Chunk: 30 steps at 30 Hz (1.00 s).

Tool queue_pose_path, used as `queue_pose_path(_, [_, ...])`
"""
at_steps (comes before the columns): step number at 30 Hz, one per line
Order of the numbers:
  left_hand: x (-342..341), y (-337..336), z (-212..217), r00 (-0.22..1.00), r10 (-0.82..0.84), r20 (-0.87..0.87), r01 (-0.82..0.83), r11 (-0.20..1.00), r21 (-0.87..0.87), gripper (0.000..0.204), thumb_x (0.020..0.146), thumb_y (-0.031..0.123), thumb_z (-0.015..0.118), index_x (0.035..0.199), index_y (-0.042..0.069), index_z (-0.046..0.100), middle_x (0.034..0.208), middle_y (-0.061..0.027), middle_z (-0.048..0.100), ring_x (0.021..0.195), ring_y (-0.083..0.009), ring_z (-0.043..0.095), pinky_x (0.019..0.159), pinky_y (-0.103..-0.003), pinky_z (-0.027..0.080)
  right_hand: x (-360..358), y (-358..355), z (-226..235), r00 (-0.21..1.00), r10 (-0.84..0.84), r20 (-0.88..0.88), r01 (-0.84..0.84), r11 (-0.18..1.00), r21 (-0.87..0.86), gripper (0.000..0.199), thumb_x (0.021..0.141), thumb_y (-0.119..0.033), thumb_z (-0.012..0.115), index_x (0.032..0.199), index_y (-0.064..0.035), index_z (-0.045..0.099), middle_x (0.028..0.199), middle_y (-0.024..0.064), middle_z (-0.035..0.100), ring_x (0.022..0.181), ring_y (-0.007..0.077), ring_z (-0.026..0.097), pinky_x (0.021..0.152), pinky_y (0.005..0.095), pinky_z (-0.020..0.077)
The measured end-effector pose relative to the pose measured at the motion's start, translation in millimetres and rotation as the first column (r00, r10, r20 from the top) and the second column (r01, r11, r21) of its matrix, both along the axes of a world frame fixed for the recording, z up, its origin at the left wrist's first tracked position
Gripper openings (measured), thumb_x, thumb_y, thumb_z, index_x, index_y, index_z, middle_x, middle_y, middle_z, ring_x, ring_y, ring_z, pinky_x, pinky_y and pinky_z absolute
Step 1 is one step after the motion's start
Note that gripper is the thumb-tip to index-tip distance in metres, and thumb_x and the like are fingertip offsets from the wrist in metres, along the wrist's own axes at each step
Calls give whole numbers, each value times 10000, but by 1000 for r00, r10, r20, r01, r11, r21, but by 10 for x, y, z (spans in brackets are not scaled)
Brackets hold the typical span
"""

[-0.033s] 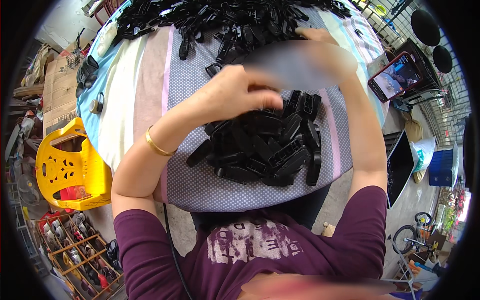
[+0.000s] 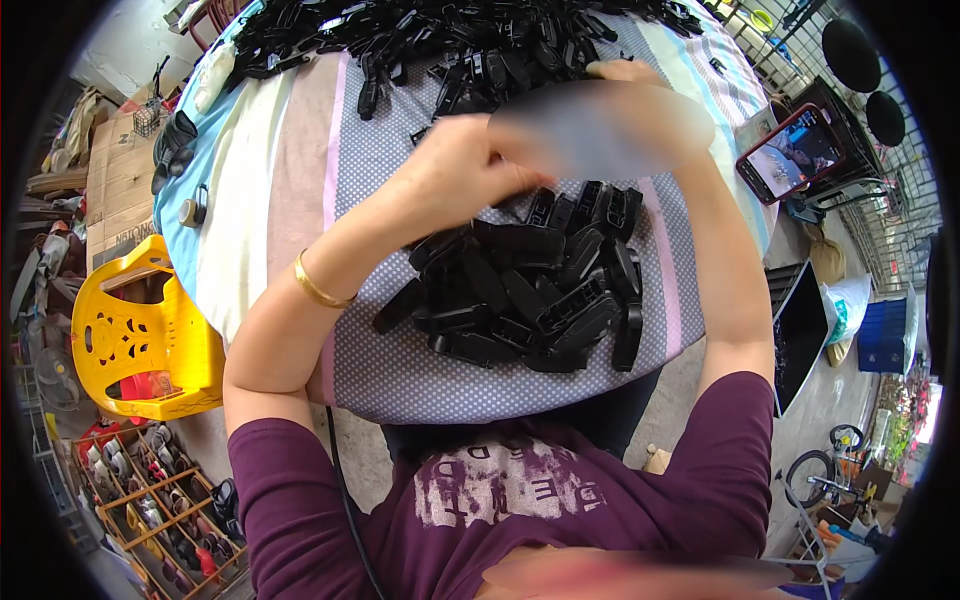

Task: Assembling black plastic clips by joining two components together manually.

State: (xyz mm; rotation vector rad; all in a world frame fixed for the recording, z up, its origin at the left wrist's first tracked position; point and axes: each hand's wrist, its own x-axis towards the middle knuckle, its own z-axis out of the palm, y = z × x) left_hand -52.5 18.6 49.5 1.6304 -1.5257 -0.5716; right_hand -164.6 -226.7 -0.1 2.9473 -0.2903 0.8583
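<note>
Centre frame: left hand curled shut on a small black plastic clip beside the blurred right hand, whose grip cannot be told. Finished clips pile below; keeping both hands low over the cloth-covered table should aid control.

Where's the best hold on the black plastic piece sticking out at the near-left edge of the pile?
Probably by the free outer end of the black plastic piece, coming from the left. It lies flat on the dotted cloth, pointing away from the pile, with its other end tucked among neighbours.

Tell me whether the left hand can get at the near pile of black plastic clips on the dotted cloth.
Probably yes: the left hand hovers just above the near pile of black plastic clips, and nothing lies between them on the dotted cloth.
</note>
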Motion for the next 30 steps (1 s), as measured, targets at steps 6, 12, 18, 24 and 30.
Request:
queue_pose_path(6, [530, -308, -363, 737, 345, 581, -142, 920, -365, 268, 732, 131, 640, 994, 82, 616, 994, -100, 568, 946, -262, 494, 825, -329, 428, 87, 316, 70, 995, 32, 94, -59, 949, 309, 411, 719, -112, 573, 1123, -53, 526, 819, 120, 625, 715, 248, 595, 653, 316, 473])
queue_pose_path(12, [547, -244, -287, 675, 267, 688, -92, 955, -280, 256, 742, 84, 618, 996, 71, 590, 1045, -112, 548, 1007, -280, 472, 854, -327, 416, 6, 687, 368, 988, 150, 43, -114, 506, 855, 444, 689, -92, 600, 1123, -45, 521, 704, 63, 585, 630, 114, 540, 590, 257, 450])
queue_pose_path(18, [463, -183, -191, 943, 240, 231, -119, 890, -439, 215, 809, 84, 563, 1014, 17, 559, 1041, -117, 523, 877, -243, 569, 765, -288, 467, 28, 772, 146, 983, 181, -26, -177, 979, 101, 365, 702, -151, 627, 1045, -49, 551, 857, 101, 601, 748, 249, 585, 673, 316, 472])
queue_pose_path(24, [352, -138, -121, 897, 182, -403, -257, 956, -140, 269, 879, 176, 528, 1110, 40, 557, 907, -30, 590, 716, -60, 536, 594, -175, 451, 142, 791, 46, 983, 184, -15, -175, 956, 235, 364, 716, -154, 612, 1055, -41, 546, 879, 128, 594, 754, 285, 570, 703, 327, 466])
queue_pose_path(30, [468, -89, -151, 603, 87, -793, -100, 994, 33, 297, 834, 214, 604, 1044, 3, 592, 844, -30, 608, 644, -75, 533, 580, -162, 444, 12, 841, 352, 989, 132, 67, -140, 684, 716, 297, 734, -72, 602, 1023, -20, 562, 716, 13, 555, 617, 55, 474, 584, 206, 398])
